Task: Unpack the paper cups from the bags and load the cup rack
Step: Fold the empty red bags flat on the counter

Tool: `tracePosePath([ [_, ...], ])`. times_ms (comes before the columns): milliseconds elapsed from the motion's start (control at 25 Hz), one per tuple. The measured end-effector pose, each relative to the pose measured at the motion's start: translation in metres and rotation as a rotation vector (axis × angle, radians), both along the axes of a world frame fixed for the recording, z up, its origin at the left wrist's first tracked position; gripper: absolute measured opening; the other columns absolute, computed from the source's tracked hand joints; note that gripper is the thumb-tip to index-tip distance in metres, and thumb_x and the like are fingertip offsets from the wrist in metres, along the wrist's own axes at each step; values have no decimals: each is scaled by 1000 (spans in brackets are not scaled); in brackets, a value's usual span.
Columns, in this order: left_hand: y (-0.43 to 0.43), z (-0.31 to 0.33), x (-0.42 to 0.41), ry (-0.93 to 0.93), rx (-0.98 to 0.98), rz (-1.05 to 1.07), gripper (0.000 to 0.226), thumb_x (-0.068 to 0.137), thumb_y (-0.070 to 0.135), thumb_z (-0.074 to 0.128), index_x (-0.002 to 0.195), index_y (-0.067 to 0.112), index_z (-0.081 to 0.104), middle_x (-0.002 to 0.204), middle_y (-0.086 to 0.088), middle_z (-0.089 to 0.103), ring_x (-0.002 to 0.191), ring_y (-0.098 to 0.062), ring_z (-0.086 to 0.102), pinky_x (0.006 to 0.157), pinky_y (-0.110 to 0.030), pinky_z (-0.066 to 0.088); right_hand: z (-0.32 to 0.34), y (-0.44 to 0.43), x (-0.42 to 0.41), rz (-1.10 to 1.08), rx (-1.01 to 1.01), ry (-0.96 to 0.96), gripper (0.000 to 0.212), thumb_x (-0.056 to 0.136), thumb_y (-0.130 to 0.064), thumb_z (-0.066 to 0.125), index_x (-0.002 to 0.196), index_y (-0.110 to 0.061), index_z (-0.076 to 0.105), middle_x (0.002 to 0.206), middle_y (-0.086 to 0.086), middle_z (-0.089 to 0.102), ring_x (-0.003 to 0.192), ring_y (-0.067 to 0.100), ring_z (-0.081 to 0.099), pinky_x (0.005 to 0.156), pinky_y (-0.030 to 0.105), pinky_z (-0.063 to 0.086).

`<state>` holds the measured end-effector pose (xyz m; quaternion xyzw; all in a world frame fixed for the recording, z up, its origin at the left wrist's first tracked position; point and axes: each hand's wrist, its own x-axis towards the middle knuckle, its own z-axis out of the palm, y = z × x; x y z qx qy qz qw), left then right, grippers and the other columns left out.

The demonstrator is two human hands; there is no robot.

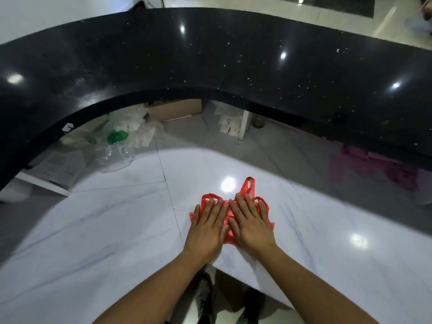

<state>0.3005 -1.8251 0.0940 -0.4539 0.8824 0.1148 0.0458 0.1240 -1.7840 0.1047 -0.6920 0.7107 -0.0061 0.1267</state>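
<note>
A flattened red plastic bag (249, 186) lies on the white marble counter (105, 225) in front of me. My left hand (207, 226) and my right hand (250, 222) lie side by side on top of it, fingers straight, pressing it flat. One bag handle sticks out beyond my right fingertips. No paper cups or cup rack are in view.
A raised curved black counter (210, 57) runs across the far side. Under its overhang sit clear plastic bags with a green lid (117, 136), a cardboard box (175, 109), papers (58, 167) and a pink bag (374, 169) at right.
</note>
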Motion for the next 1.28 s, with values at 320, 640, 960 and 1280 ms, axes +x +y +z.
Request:
tracePosePath([
  [320, -1, -7, -1, 12, 19, 19, 63, 106, 48, 6, 161, 18, 2, 168, -3, 1, 155, -23, -8, 123, -55, 8, -5, 1, -1, 10, -10, 32, 58, 107, -49, 18, 160, -28, 5, 168, -1, -4, 153, 19, -14, 123, 53, 4],
  [640, -4, -6, -4, -35, 25, 11, 63, 106, 48, 9, 160, 17, -2, 168, -5, -6, 154, -26, -14, 124, -55, 2, -7, -1, -3, 15, -7, 3, 58, 107, -48, 18, 160, -27, 8, 168, 0, -2, 154, 20, -11, 124, 53, 4],
  [960, 1, 24, -4, -59, 93, -28, 69, 100, 59, 21, 160, 24, 16, 167, -8, 14, 155, -29, 4, 122, -54, -3, 9, 16, -10, -35, -1, -70, 56, 102, -50, 24, 154, -28, 33, 166, 2, 18, 154, 25, 11, 122, 54, 8],
  [1280, 31, 26, -15, 36, 20, -173, 63, 98, 63, 23, 144, 25, 44, 136, -5, 49, 126, -27, 41, 112, -48, 23, 29, 109, -10, -1030, -124, -560, 21, 98, -40, 56, 90, -21, 61, 88, -6, 65, 87, 20, 65, 66, 27, 41],
])
